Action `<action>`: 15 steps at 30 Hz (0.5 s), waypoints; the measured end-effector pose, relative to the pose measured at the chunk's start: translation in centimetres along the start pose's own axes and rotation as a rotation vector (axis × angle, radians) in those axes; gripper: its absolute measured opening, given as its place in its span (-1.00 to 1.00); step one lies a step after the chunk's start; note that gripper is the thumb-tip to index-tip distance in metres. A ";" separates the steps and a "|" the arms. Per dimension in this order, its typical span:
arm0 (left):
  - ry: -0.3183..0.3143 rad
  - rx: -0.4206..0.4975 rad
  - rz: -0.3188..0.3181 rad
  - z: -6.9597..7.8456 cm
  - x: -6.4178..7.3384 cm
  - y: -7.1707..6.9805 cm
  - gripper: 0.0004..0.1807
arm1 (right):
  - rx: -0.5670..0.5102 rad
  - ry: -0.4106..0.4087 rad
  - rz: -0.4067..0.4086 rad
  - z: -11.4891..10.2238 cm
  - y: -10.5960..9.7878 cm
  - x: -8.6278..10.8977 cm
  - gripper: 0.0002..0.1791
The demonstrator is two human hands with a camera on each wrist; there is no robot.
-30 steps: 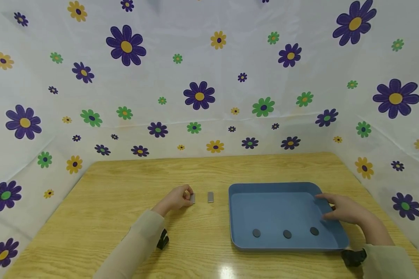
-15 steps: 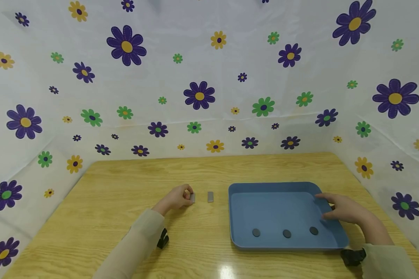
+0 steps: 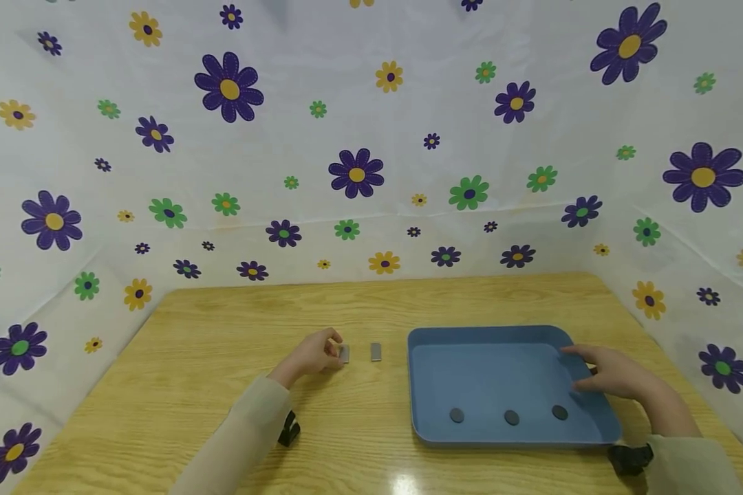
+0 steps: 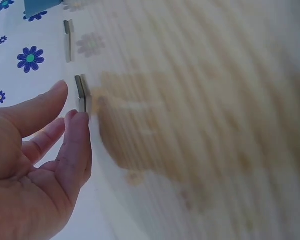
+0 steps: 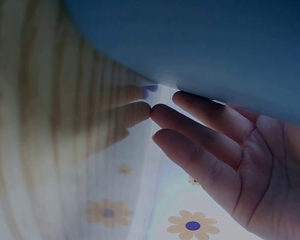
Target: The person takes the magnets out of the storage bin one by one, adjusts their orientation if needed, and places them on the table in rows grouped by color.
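My left hand is low over the table, thumb and fingers apart, beside a small grey rectangular plate. In the left wrist view the thumb is clear of that plate; whether a fingertip touches its near end I cannot tell. A second such plate lies to its right, towards the tray. At the blue tray, my right hand rests on the right rim, index finger and thumb reaching over it. Its other fingers extend loosely outside, beneath the tray's side in the right wrist view.
Three dark round discs, including the middle one, lie in a row along the tray's near side. Flower-printed white cloth encloses the back and sides of the wooden table.
The left fingers have drawn slightly away from the nearer plate, which shows more fully. My right hand stays at the tray's rim. The head view has shifted slightly.
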State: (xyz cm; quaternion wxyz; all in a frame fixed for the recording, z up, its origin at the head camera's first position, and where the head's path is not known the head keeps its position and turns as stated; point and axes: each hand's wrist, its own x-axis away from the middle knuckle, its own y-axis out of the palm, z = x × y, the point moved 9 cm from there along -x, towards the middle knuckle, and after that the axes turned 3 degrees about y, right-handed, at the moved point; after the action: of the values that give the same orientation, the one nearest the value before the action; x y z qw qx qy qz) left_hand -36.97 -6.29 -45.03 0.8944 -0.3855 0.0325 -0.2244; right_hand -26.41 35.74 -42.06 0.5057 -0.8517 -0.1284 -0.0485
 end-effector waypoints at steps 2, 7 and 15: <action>0.016 0.000 0.009 0.2 0.1 -0.1 -0.61 | -0.001 -0.005 0.004 0.0 -0.1 0.1 -0.29; 0.050 0.011 0.016 1.1 0.4 -0.2 -0.62 | 0.005 -0.004 0.010 -0.1 -0.1 0.0 -0.30; 0.136 0.117 0.007 3.2 0.6 0.4 -0.63 | 0.010 -0.004 0.002 -0.2 -0.1 0.1 -0.30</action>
State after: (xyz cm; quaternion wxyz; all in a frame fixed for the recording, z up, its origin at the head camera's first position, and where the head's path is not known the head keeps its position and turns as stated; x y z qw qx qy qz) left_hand -35.50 -4.18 -43.01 0.9119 -0.3162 0.0815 -0.2486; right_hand -26.32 35.61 -41.90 0.5098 -0.8494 -0.1288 -0.0457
